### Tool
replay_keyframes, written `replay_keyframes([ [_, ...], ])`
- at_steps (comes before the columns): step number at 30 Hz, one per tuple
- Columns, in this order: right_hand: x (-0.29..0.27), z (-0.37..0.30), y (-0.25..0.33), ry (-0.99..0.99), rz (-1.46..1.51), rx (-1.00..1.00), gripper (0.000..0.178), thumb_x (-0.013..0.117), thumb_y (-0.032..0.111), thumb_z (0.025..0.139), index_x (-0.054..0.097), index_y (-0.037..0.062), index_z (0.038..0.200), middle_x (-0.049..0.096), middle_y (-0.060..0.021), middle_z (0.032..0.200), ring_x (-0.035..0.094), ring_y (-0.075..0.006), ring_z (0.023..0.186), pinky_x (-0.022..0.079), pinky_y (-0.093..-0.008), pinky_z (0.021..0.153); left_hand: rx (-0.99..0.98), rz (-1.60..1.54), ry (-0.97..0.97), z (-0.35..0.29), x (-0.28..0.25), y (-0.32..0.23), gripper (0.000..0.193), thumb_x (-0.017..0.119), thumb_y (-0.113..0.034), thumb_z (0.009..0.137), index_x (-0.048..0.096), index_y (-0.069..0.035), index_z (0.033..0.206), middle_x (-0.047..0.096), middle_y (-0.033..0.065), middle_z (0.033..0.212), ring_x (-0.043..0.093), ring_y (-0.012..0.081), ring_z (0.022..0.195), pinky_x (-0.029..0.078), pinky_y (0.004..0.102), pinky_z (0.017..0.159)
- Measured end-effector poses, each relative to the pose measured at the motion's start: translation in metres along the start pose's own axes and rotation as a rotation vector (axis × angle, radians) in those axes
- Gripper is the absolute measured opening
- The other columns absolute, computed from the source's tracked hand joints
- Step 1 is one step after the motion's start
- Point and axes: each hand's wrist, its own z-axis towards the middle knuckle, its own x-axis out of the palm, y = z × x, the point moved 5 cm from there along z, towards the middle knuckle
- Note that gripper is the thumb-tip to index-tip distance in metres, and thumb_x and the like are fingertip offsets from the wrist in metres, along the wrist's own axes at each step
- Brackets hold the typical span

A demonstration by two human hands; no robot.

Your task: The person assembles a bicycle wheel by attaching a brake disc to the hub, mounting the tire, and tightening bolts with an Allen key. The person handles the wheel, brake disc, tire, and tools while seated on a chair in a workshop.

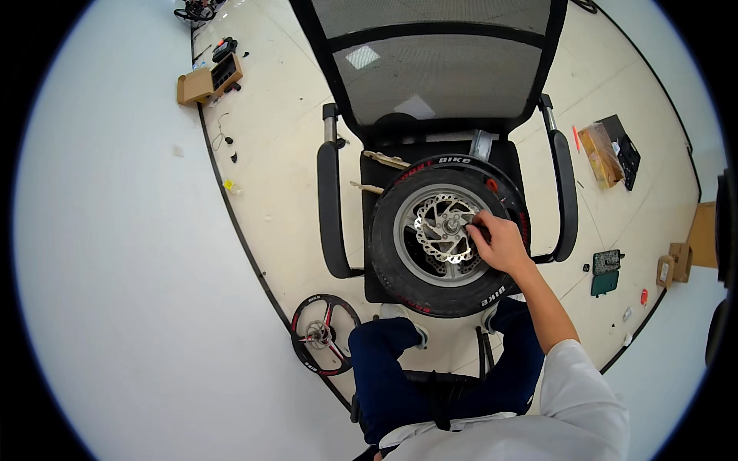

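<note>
On the black seat of an office chair (pixel 442 84) lies a small wheel with a thick black tyre (pixel 393 265) and a grey rim. A silver brake disc (pixel 424 240) with a wavy, pierced edge sits at the wheel's centre. Over the right side of that disc is my right hand (pixel 498 242), its thumb and fingers pinched together close to the hub. Whatever is between the fingertips, if anything, is too small to make out. Under this wheel another black tyre with red and white lettering partly shows. My left hand is out of view.
A three-spoke wheel (pixel 326 334) leans on the floor by my left leg. Cut-out tan pieces (pixel 384 160) lie on the seat's left side. Chair armrests (pixel 566 196) flank the wheel. Further right are an open green and black case (pixel 606 273) and a black toolbox (pixel 626 157).
</note>
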Motion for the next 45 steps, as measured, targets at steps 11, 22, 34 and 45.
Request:
replay_keyframes([
  [11,-0.030,-0.004,0.050,0.081,-0.083,0.086,0.016,0.063,0.019,0.089,0.059,0.0031,0.091,0.066,-0.0190,0.073,0.065,-0.0391,0.068,0.051,-0.0469,0.062,0.118,-0.043,-0.019,-0.111,-0.023,-0.037,0.041,0.062,-0.024,0.089,0.059,-0.001,0.123,0.068,0.0142,0.104,0.065,0.0250,0.090,0.052,0.0390,0.081],
  [22,0.036,-0.022,-0.020,0.179,-0.154,0.011,0.016,0.062,0.016,0.089,0.060,0.0006,0.092,0.065,-0.0227,0.075,0.063,-0.0425,0.075,0.050,-0.0493,0.068,0.137,0.020,-0.003,0.070,0.007,0.013,0.048,0.065,-0.025,0.088,0.057,0.000,0.128,0.068,0.0167,0.108,0.066,0.0278,0.094,0.052,0.0411,0.084],
  [34,0.062,-0.075,-0.002,-0.023,-0.250,-0.071,0.019,0.059,0.019,0.092,0.065,0.0017,0.095,0.066,-0.0215,0.081,0.063,-0.0409,0.079,0.049,-0.0457,0.071,0.232,0.102,0.101,0.166,-0.010,0.108,0.055,0.067,-0.027,0.088,0.054,0.002,0.133,0.067,0.0195,0.113,0.067,0.0308,0.097,0.052,0.0435,0.087],
  [45,0.048,-0.100,0.019,0.040,-0.216,-0.064,0.025,0.061,0.021,0.091,0.068,-0.0002,0.102,0.068,-0.0227,0.092,0.064,-0.0417,0.089,0.051,-0.0451,0.080,0.275,0.643,0.219,0.041,-0.107,0.178,0.062,0.070,-0.028,0.087,0.051,0.003,0.137,0.067,0.0219,0.117,0.067,0.0335,0.101,0.053,0.0456,0.090],
])
